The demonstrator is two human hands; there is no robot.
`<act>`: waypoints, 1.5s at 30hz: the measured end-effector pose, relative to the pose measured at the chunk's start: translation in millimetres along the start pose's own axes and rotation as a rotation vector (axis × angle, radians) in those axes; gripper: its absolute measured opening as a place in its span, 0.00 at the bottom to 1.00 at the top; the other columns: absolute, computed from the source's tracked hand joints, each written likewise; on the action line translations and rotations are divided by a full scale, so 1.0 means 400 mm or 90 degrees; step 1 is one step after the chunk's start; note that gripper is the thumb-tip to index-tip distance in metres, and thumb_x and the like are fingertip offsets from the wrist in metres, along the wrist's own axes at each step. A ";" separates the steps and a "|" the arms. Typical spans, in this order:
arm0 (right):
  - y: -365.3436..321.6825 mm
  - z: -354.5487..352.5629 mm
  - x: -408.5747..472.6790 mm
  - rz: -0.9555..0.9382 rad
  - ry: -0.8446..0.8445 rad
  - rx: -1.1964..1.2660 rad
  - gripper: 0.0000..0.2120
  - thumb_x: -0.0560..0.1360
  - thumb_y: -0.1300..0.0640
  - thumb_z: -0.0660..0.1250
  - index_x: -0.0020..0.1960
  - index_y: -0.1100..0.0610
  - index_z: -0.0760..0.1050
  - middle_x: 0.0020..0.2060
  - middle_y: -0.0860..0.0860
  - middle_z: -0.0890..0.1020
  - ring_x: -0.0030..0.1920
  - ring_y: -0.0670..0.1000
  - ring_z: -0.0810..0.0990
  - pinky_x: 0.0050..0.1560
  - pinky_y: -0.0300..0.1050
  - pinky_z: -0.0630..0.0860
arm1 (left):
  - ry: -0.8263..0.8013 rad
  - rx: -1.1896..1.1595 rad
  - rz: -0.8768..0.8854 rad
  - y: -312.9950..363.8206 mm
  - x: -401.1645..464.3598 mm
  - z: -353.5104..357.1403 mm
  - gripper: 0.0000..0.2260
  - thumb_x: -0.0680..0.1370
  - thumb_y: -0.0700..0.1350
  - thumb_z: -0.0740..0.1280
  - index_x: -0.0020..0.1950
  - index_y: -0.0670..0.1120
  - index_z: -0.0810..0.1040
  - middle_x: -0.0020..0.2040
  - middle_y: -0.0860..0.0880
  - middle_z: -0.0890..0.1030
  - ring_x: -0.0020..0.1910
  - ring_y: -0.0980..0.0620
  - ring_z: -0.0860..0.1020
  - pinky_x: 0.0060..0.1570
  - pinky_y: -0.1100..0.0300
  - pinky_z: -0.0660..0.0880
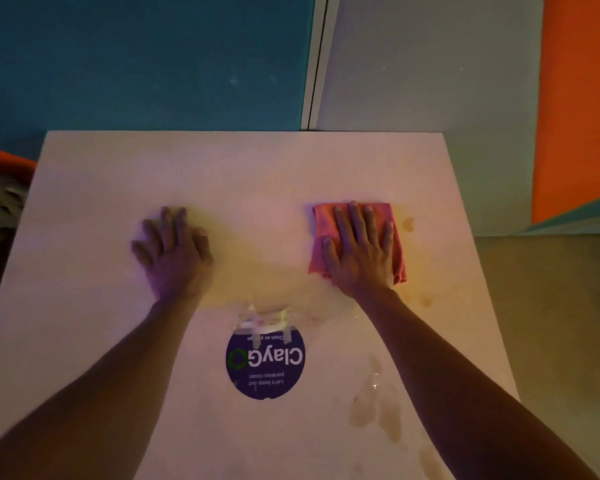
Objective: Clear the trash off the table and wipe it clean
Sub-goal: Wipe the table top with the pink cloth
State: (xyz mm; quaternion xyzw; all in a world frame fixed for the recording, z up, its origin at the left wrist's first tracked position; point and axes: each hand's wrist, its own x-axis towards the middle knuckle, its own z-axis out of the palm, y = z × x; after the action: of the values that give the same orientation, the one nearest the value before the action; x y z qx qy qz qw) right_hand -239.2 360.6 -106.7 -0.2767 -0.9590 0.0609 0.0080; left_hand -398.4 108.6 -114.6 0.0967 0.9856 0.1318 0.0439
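Note:
A white square table (118,341) fills the view. My right hand (361,251) lies flat with straight fingers on a folded pink cloth (321,237), pressing it onto the table right of centre. My left hand (175,251) rests palm down on the bare tabletop left of centre, fingers spread and holding nothing. Brownish stains (378,410) mark the table near its right front, and a small spot (408,223) sits just right of the cloth. A wet smear (291,299) runs between my wrists.
A round purple sticker (265,362) with torn tape at its top is stuck near the table's front centre. A blue wall panel (136,64) and a grey one stand behind the table. An orange seat edge (4,164) shows at the left.

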 end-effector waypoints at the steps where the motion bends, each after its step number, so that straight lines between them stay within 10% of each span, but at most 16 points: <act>1: 0.004 0.000 0.005 -0.002 -0.002 0.001 0.30 0.80 0.39 0.49 0.80 0.49 0.55 0.79 0.52 0.57 0.79 0.58 0.52 0.75 0.67 0.48 | -0.004 -0.003 0.012 0.036 -0.024 0.008 0.23 0.84 0.51 0.56 0.79 0.49 0.62 0.81 0.47 0.57 0.80 0.37 0.53 0.74 0.32 0.47; 11: 0.102 -0.006 0.125 -0.056 0.009 0.020 0.30 0.80 0.38 0.48 0.80 0.48 0.55 0.80 0.50 0.57 0.79 0.57 0.52 0.76 0.66 0.47 | -0.026 0.029 0.017 0.284 -0.114 0.090 0.25 0.83 0.55 0.51 0.80 0.53 0.58 0.82 0.49 0.55 0.80 0.38 0.51 0.75 0.34 0.46; 45: 0.134 -0.010 0.429 0.102 -0.042 0.036 0.34 0.79 0.39 0.44 0.81 0.56 0.48 0.80 0.55 0.49 0.79 0.62 0.43 0.74 0.70 0.39 | 0.054 0.056 0.006 0.290 -0.112 0.112 0.24 0.82 0.53 0.52 0.80 0.55 0.60 0.81 0.50 0.59 0.80 0.39 0.55 0.76 0.37 0.49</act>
State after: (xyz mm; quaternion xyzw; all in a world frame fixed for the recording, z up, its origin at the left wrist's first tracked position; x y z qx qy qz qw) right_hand -356.0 497.6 -112.2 -0.3500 -0.9314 0.0976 -0.0208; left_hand -329.0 220.5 -123.8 0.0972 0.9910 0.0924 -0.0027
